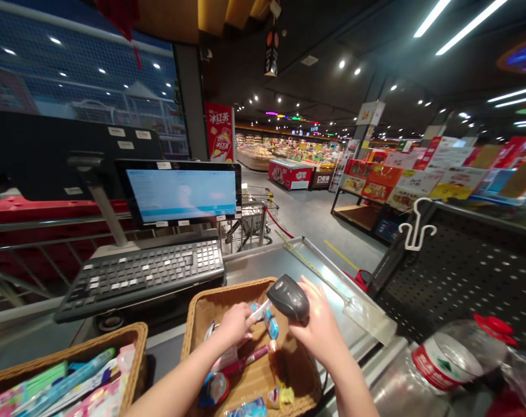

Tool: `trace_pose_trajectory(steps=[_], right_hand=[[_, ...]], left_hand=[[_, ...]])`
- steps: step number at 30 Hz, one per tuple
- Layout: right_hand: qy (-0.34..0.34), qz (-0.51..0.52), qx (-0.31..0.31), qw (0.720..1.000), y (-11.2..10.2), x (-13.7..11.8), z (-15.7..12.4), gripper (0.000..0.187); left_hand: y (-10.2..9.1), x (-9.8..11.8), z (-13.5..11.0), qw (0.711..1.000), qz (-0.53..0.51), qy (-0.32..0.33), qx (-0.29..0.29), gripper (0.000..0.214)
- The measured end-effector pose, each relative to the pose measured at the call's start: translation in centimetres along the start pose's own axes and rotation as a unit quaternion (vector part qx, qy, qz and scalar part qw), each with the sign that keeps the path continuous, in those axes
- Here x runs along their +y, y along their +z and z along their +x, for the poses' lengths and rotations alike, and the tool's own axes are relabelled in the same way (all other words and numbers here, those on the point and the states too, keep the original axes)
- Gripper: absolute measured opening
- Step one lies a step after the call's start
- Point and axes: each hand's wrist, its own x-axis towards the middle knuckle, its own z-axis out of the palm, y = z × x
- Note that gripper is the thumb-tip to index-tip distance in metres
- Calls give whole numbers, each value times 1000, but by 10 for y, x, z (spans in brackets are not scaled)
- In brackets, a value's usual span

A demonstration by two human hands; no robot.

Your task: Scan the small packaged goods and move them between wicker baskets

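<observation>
My right hand [317,318] is wrapped round a black handheld barcode scanner [287,296], held above the far right rim of a brown wicker basket [197,313]. Over the middle of that basket, my left hand [236,324] pinches a small white strip-like item [259,311], whose kind I cannot make out. Its far end points at the scanner's head. Inside the basket lie several small packaged goods, among them a dark red stick-shaped pack [249,359], a blue item [271,325], a round blue tub [214,388] and a yellow packet [280,397].
A second wicker basket [136,336] with colourful packs stands at the lower left. Behind it are a keyboard [150,272] and a lit monitor [184,194]. A large clear bottle [447,362] with a red cap stands right. Beyond the metal counter [263,263] are shopping carts [249,220].
</observation>
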Motion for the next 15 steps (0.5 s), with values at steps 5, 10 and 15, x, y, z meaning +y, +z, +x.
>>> trace_pose_trajectory(steps=[5,10,15], right_hand=[[-21,-8,5,1000,6,-11,6,48],[-58,-18,31,998,7,-26,13,44],[-93,-24,36,995,10,-50,19,47]], left_hand=[[-52,-7,-28,996,-7,24,83,53],[-101,-17,-74,983,-32,52,172,46],[-137,-28,-122,971,-21,6,238,50]])
